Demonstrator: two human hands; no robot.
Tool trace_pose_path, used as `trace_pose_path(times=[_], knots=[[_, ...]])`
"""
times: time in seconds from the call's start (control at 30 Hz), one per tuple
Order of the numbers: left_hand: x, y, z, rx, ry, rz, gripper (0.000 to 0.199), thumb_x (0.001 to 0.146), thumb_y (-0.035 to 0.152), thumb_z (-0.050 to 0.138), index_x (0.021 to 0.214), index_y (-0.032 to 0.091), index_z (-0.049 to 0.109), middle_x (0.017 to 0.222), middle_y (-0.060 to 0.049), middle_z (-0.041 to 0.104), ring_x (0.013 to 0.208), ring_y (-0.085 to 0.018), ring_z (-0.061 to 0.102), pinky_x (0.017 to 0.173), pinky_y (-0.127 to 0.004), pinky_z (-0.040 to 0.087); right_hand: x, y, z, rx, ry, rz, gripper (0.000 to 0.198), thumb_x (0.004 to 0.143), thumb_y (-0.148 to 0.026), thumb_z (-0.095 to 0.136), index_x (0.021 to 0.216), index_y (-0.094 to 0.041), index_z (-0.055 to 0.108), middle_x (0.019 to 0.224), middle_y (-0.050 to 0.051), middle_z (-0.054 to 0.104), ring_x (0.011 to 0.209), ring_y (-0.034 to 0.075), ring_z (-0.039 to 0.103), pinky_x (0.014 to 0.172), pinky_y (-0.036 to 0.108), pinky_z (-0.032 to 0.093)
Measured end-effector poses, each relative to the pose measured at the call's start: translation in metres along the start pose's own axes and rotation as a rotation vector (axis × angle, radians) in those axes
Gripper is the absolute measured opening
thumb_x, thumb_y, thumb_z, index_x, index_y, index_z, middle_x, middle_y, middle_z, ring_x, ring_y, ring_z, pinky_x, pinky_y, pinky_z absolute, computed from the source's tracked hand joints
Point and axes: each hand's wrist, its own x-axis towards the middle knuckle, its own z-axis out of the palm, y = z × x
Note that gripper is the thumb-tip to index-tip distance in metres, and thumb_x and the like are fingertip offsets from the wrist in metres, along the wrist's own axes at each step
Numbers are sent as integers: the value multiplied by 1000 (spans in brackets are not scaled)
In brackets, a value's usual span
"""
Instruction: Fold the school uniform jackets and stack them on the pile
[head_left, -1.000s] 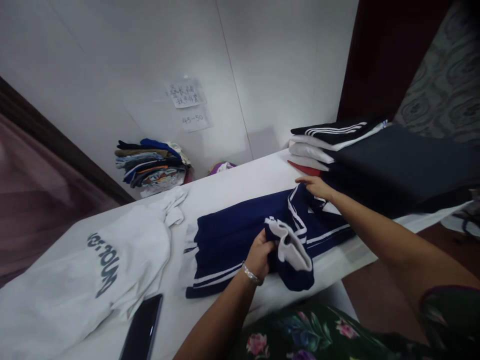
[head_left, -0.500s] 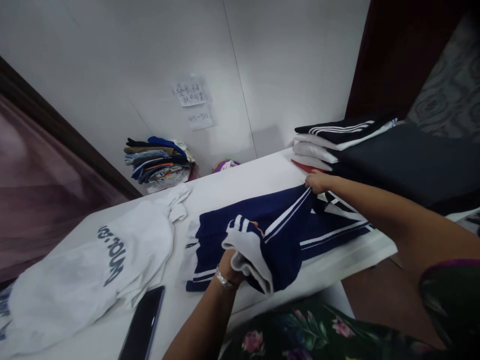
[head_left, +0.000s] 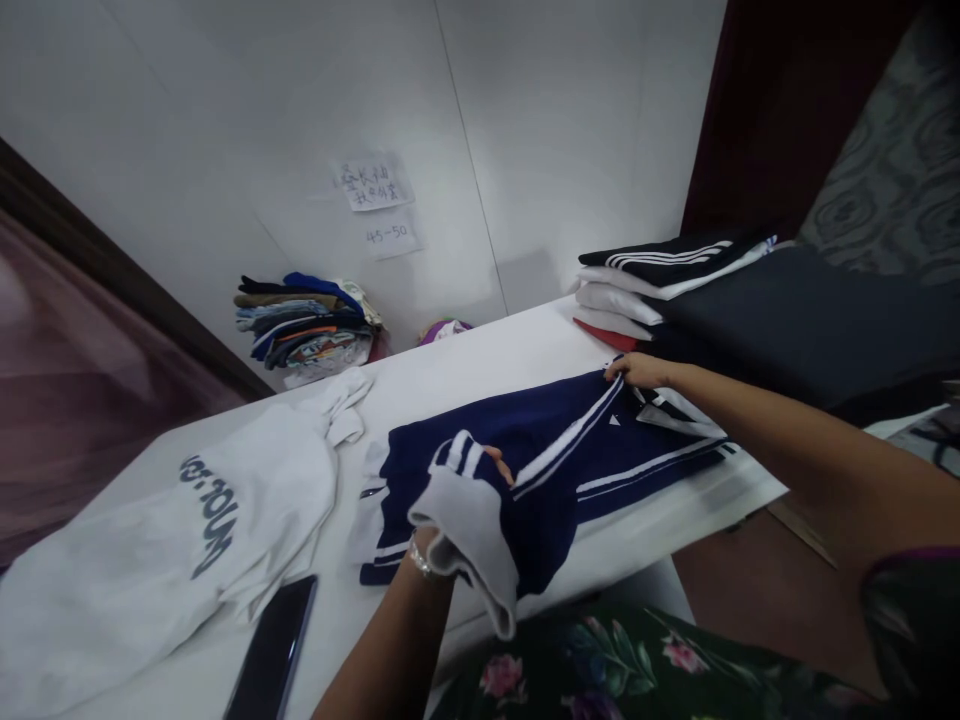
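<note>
Evidently, the right hand (head_left: 636, 370) is pinching the navy garment (head_left: 536, 412) on the table (head_left: 472, 362) while the half-hidden left hand (head_left: 500, 466) is gripping near its grey cuff (head_left: 472, 530), holding the stripe (head_left: 568, 438) taut.

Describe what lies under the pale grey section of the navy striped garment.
The left hand: its fingertips emerge on one side, its wrist on the other. The pale grey section covers most of the hand, hiding anything else beneath.

The navy garment (head_left: 541, 535) mostly hides the left fingers (head_left: 501, 465); the phone (head_left: 274, 648) is cropped.
</note>
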Motion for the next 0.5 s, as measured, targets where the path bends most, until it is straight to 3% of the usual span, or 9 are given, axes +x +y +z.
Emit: trace_pose_path(times=[0.13, 0.23, 0.33, 0.5], knots=[[-10, -1, 2, -16, -186, -94, 24, 64, 36, 70, 83, 22, 68, 66, -1, 64, 59, -15, 58, 55, -26, 47, 20, -12, -13, 20, -23, 101, 34, 81, -30, 51, 107, -17, 70, 90, 6, 73, 78, 21, 67, 71, 29, 51], [-8, -3, 6, 14, -208, -110, 27, 60, 31, 74, 84, 20, 69, 70, -2, 66, 60, -14, 59, 56, -24, 44, 35, -24, -18, -29, 56, 178, 34, 80, -41, 60, 96, -14, 72, 96, 11, 71, 94, 27, 65, 81, 34, 50], [-4, -7, 13, 16, -251, -131, 28, 57, 24, 75, 85, 20, 70, 65, 0, 64, 59, -13, 57, 58, -24, 43, 52, -39, -8, -90, 109, 265, 32, 77, -36, 70, 97, -12, 68, 109, 13, 65, 108, 30, 57, 90, 42, 46], [0, -12, 19, -65, -366, -141, 28, 54, 19, 73, 82, 21, 70, 70, -1, 65, 70, -17, 61, 63, -25, 42, 71, -56, 21, -84, 137, 352, 35, 92, -32, 54, 122, -14, 53, 122, 10, 55, 103, 20, 57, 86, 43, 49]])
